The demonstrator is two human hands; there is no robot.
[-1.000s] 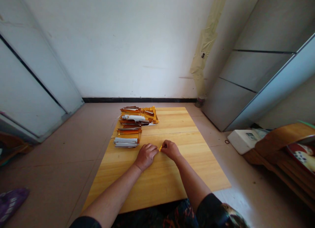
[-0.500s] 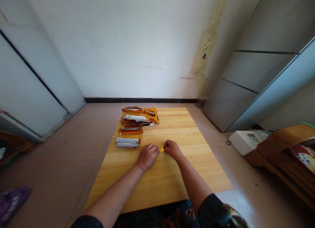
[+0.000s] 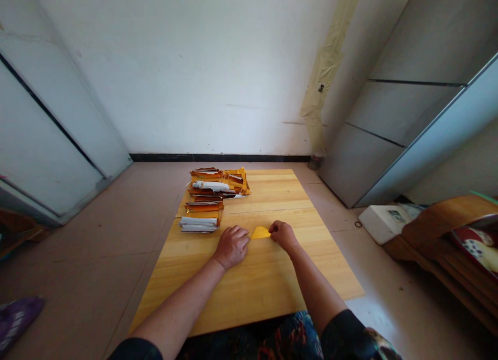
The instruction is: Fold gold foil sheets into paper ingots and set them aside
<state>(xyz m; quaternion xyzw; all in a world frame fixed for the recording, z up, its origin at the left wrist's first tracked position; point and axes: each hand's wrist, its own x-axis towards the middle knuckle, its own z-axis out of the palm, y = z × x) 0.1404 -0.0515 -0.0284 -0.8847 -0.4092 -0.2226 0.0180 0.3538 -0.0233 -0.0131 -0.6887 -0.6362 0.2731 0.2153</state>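
Note:
A small yellow piece (image 3: pixel 260 232), which looks like paper, lies between my hands on the wooden board (image 3: pixel 264 282). My right hand (image 3: pixel 283 235) pinches its right end between thumb and fingers. At its left end, my left hand (image 3: pixel 232 247) rests on the board with the fingers bent and close together; whether anything is under them is hidden. Beyond my left hand lies a bundle of white folded strips (image 3: pixel 198 224). Behind that are orange-brown folded pieces (image 3: pixel 203 207) and a larger orange and white pile (image 3: pixel 239 179).
A white wall (image 3: pixel 187 80) rises past the board's far edge. Grey cabinet doors (image 3: pixel 381 106) stand at the right, with a white box (image 3: pixel 379 222) and wooden furniture (image 3: pixel 436 240) nearby. A purple bag (image 3: pixel 19 318) lies on the floor at the left.
My right hand has moved a little to the right, away from my left hand. More of the yellow piece now shows between them. The view has shifted slightly.

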